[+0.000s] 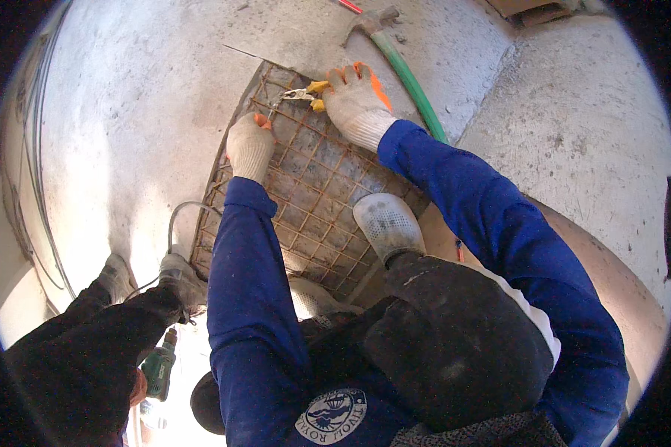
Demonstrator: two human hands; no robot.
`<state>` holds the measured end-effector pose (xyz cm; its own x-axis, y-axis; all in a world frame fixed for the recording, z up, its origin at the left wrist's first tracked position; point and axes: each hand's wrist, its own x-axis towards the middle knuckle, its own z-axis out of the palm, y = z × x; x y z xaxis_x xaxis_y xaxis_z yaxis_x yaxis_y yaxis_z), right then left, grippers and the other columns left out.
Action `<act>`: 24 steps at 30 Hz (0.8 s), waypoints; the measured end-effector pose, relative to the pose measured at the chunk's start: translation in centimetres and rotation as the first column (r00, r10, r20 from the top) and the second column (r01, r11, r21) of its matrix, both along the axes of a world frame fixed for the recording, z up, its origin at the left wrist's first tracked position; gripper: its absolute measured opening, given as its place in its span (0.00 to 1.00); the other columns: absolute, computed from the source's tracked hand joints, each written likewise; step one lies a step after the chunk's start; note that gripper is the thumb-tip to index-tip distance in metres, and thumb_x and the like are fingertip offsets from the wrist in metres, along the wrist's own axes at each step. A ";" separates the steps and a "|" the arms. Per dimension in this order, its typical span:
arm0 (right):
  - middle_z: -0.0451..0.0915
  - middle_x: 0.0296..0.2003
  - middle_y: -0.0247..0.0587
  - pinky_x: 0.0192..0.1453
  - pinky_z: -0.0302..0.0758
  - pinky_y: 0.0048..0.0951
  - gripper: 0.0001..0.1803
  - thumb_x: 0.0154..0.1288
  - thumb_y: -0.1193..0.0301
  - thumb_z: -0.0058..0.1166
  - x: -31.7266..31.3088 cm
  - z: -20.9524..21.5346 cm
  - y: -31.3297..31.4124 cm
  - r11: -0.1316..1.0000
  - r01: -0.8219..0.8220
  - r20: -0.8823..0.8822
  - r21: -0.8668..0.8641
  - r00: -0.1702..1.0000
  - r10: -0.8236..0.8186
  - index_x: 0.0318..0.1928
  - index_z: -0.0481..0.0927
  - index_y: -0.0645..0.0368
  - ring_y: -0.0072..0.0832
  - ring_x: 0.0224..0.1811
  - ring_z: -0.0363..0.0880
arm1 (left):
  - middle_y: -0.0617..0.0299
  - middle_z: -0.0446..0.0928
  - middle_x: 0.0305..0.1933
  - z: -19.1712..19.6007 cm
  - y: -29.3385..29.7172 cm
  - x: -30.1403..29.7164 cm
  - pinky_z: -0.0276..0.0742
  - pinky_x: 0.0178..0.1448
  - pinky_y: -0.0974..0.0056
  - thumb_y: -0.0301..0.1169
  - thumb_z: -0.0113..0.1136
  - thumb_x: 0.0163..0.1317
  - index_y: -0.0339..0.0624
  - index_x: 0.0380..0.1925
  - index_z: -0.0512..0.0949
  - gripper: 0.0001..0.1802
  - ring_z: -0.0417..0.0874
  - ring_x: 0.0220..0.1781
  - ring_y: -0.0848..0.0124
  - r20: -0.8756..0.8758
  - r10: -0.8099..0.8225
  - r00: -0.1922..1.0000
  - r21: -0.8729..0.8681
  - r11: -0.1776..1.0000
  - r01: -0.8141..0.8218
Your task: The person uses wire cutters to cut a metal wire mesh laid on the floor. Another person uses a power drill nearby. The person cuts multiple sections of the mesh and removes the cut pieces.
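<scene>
a rusty wire grid [313,175] lies across a darker rectangular patch of the pale concrete floor [149,97]. at the grid's far end, the wearer's gloved right hand [356,102] grips yellow-handled pliers [306,94], their jaws pointing left. the gloved left hand [251,147] is curled over the grid's left edge; whether it pinches anything cannot be told. beyond the grid's far right side lies a green-handled hammer [402,71]. left of the grid, near another person's legs [89,357], is a green drill [159,369].

Glare at left; black, curved rim
</scene>
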<state>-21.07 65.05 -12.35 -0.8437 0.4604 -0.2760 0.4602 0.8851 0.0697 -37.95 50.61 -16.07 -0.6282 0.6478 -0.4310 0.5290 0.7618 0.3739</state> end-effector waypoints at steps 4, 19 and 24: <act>0.75 0.60 0.48 0.72 0.58 0.53 0.17 0.68 0.68 0.47 -0.3 0.7 0.0 1.000 0.014 -0.001 -0.012 1.000 -0.014 0.50 0.85 0.58 0.46 0.67 0.68 | 0.53 0.85 0.38 -0.5 -0.1 -0.1 0.80 0.46 0.52 0.39 0.60 0.63 0.50 0.39 0.85 0.11 0.87 0.44 0.56 -0.054 -0.016 0.998 0.013 1.000 0.017; 0.76 0.51 0.59 0.45 0.82 0.44 0.13 0.59 0.71 0.57 1.7 4.3 -4.5 0.909 0.147 0.078 -0.390 0.989 -0.126 0.44 0.85 0.61 0.49 0.46 0.83 | 0.61 0.79 0.22 0.2 1.4 6.0 0.71 0.23 0.68 0.20 0.56 0.59 0.34 0.34 0.84 0.07 0.76 0.20 0.76 0.584 0.434 0.686 0.258 0.702 -0.664; 0.77 0.50 0.57 0.43 0.81 0.43 0.13 0.56 0.72 0.59 2.1 3.0 -2.5 0.923 0.100 0.078 -0.371 0.994 -0.076 0.42 0.86 0.61 0.48 0.44 0.83 | 0.58 0.80 0.20 -0.4 0.7 4.4 0.73 0.25 0.63 0.24 0.58 0.57 0.36 0.36 0.85 0.09 0.79 0.20 0.71 0.363 0.327 0.872 0.269 0.860 -0.434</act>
<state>-18.94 62.59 -9.38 -0.7807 0.3854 -0.4918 0.5429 0.8081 -0.2285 -33.53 51.26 -16.47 -0.7326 0.5206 -0.4384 0.0467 0.6810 0.7308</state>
